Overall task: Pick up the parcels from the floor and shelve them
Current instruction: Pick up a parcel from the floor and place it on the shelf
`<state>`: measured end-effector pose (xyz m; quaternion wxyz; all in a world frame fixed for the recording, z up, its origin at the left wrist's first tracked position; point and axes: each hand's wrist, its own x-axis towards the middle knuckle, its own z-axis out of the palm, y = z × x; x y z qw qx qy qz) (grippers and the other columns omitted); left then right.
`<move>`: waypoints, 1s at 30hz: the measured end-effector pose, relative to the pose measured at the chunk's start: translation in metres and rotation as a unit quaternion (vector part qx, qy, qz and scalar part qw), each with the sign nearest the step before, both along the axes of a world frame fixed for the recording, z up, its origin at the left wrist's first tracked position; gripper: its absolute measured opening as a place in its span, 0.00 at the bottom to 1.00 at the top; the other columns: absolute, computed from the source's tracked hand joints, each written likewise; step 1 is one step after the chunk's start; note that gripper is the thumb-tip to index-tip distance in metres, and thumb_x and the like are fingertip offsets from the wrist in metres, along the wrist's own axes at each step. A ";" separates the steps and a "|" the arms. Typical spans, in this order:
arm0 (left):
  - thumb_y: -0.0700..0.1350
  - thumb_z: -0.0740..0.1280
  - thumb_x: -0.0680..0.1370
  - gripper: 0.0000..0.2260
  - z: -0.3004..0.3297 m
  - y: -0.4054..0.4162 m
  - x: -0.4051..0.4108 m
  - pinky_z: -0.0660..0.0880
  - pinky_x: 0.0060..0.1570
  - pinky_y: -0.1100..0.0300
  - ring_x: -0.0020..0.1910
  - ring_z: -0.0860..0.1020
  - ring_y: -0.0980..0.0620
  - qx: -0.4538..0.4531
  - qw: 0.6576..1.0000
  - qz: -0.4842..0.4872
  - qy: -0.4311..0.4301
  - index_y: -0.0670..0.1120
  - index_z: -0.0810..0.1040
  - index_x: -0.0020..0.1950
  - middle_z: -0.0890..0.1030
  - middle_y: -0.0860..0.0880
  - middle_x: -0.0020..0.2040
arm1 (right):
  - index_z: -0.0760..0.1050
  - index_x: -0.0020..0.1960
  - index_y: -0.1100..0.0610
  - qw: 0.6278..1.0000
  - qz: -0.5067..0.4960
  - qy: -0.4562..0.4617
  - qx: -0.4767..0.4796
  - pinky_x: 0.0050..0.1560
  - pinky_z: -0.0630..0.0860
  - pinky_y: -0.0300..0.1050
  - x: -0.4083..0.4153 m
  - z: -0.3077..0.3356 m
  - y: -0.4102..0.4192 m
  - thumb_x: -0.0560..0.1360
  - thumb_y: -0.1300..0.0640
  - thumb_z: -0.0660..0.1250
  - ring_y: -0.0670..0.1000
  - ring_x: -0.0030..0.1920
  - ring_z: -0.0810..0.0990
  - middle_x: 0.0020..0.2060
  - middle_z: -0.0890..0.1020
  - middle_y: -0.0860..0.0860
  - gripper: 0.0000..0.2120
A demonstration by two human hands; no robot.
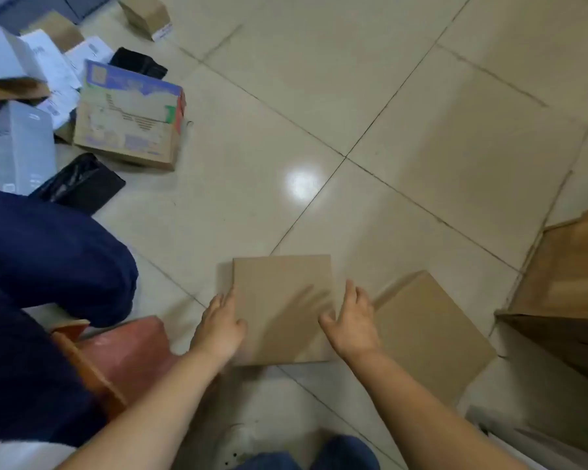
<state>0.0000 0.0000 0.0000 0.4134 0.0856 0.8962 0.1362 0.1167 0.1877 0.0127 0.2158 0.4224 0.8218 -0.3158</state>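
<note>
Both hands bracket a flat parcel on the floor.

The tiled floor [404, 137] carries a heap of parcels [82, 96] far left and a second brown box [431, 337] just right. The flat cardboard parcel [282, 307] looks stiff and light; its two side edges suit a grasp. Left hand [219, 329] and right hand [352, 322] are spread against those edges. Every box is closed, contents unseen.

Two bare forearms with no sleeves, ending in the left hand [219, 329] and right hand [350, 322] — no rings, watch or gloves. Below, blue denim trousers [336, 452] — and a pale shoe [241, 442].
</note>
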 end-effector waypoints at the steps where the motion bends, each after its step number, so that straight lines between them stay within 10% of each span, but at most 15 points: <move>1: 0.43 0.60 0.75 0.32 -0.015 0.000 -0.003 0.60 0.70 0.53 0.74 0.58 0.44 0.004 1.000 0.017 -0.004 0.49 0.50 0.76 0.57 0.43 0.76 | 0.49 0.75 0.59 1.000 -0.009 0.012 -0.010 0.72 0.58 0.51 -0.003 -0.017 0.001 0.71 0.51 0.65 0.60 0.72 0.58 0.72 0.59 0.60 0.39; 7: 0.37 0.61 0.75 0.31 -0.077 0.004 -0.016 0.64 0.63 0.57 0.70 0.65 0.42 0.062 0.959 0.262 -0.090 0.43 0.51 0.76 0.62 0.41 0.74 | 0.58 0.70 0.66 0.991 -0.088 0.011 -0.099 0.67 0.65 0.49 -0.017 -0.089 0.008 0.74 0.58 0.63 0.62 0.67 0.67 0.67 0.67 0.64 0.29; 15: 0.35 0.65 0.69 0.30 -0.060 0.009 -0.015 0.75 0.52 0.53 0.55 0.76 0.41 0.066 0.949 0.271 -0.148 0.46 0.62 0.69 0.75 0.40 0.62 | 0.62 0.70 0.62 0.903 -0.320 0.047 -0.284 0.58 0.61 0.44 -0.018 -0.074 0.009 0.81 0.51 0.50 0.58 0.68 0.66 0.69 0.68 0.59 0.22; 23: 0.47 0.63 0.60 0.39 0.074 0.055 -0.033 0.71 0.62 0.46 0.62 0.71 0.39 0.084 0.979 0.161 -0.095 0.55 0.60 0.72 0.69 0.41 0.65 | 0.62 0.71 0.60 0.811 -0.471 0.123 -0.325 0.63 0.67 0.47 0.011 0.062 0.032 0.80 0.51 0.54 0.56 0.66 0.69 0.67 0.70 0.53 0.22; 30: 0.48 0.62 0.59 0.35 0.246 0.100 -0.022 0.73 0.60 0.45 0.59 0.73 0.41 0.139 0.977 0.121 -0.103 0.56 0.66 0.68 0.70 0.44 0.62 | 0.59 0.73 0.60 0.834 -0.446 0.140 -0.292 0.66 0.62 0.48 0.049 0.243 0.064 0.79 0.54 0.58 0.55 0.70 0.64 0.71 0.66 0.56 0.24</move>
